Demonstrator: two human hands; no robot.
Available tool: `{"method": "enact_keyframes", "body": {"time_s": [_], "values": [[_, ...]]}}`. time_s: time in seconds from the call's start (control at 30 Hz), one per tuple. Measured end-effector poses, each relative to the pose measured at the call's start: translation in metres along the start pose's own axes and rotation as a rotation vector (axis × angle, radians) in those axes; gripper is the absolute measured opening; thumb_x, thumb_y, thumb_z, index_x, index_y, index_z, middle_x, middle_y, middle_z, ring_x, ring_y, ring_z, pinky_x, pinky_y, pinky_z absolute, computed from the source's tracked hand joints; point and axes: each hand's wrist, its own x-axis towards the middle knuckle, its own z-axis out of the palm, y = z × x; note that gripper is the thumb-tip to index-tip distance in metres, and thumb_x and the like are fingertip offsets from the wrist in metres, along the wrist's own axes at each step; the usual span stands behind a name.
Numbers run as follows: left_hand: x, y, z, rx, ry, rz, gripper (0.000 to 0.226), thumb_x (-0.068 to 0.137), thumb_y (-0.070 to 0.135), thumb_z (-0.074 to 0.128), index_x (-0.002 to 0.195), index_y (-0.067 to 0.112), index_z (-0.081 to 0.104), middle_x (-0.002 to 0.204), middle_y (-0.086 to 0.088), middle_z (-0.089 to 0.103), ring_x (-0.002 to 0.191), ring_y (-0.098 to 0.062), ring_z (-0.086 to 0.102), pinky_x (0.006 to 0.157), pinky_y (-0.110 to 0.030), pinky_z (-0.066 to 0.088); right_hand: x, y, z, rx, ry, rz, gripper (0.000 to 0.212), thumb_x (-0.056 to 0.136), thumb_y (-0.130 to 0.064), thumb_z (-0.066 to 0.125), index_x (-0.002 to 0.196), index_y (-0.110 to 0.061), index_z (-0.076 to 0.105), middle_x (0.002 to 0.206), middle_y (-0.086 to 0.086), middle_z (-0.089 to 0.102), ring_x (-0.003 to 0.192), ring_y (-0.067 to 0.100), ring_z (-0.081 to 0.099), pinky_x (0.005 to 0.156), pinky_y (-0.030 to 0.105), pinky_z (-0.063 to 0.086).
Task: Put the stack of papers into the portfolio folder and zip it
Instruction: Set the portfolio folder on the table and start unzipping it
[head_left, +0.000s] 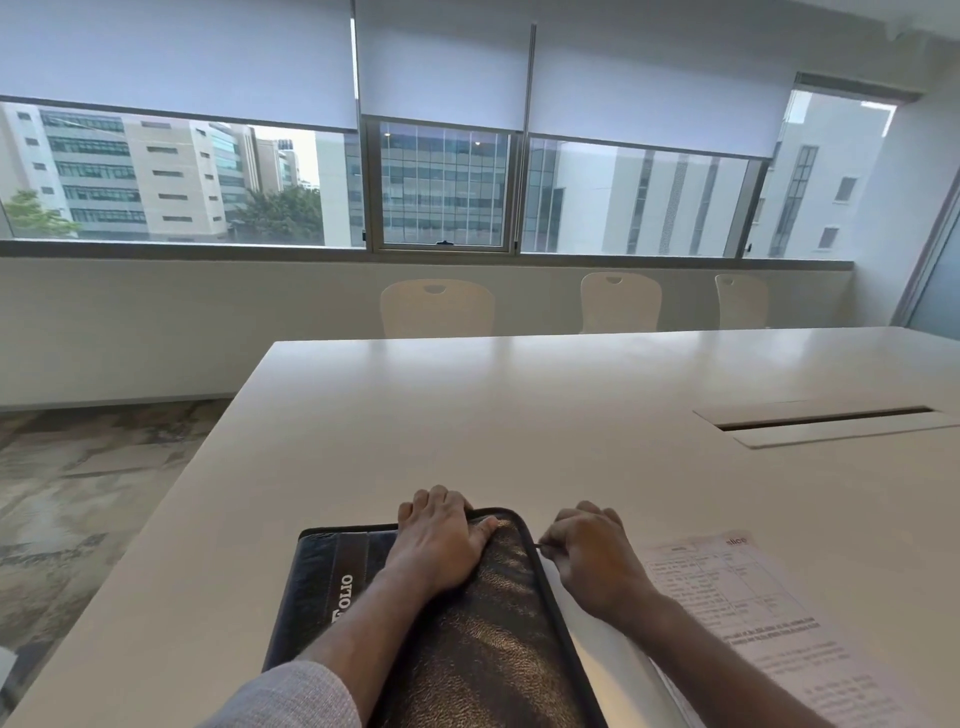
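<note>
Portfolio folder (483, 613), dark leather with a black zipper band round its edge, lies shut and flat on the near part of the white table (571, 415), its long axis running from the viewer at 6 o'clock away toward 12, tilted slightly left, with the rounded far corner at about 1 o'clock. On its cover lies the left hand (439, 540), palm down, fingers fairly straight and draped over the far edge, thumb spread toward the right, pressing the cover rather than gripping it. Just beside the folder's right edge, at 3 o'clock from that hand, the right hand (592, 556) has its fingers curled, thumb and forefinger pinching the thin zipper pull (540, 545) near the far right corner. A printed sheet of paper (753, 613) lies on the table to the right, partly under the right forearm. Farther off, at 2 o'clock, a cable slot (826, 418) is set into the tabletop. Beyond the far edge stand three pale chairs (436, 306) below the windows (441, 187).
</note>
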Motion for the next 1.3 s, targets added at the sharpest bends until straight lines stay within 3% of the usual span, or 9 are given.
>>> {"method": "enact_keyframes", "body": {"time_s": [0.43,1.3], "values": [[0.003,-0.001,0.003,-0.002,0.017,-0.026,0.059,0.091,0.07,0.036,0.121,0.023,0.054,0.123,0.0,0.049,0.119,-0.021,0.04,0.107,-0.041,0.029,-0.034,-0.003,-0.009,0.086,-0.01,-0.004,0.01,0.086,-0.026,0.069,0.086,-0.024,0.079,0.078,-0.014,0.066,0.086,0.004,0.048,0.087,0.027,0.036],[0.008,-0.001,0.004,0.076,0.037,-0.057,0.059,0.091,0.067,0.039,0.122,0.02,0.056,0.124,-0.003,0.052,0.12,-0.025,0.042,0.106,-0.041,0.03,-0.111,-0.023,-0.042,0.192,-0.038,0.013,0.015,0.088,-0.027,0.065,0.09,-0.022,0.078,0.082,-0.013,0.067,0.085,0.003,0.049,0.084,0.02,0.033]]}}
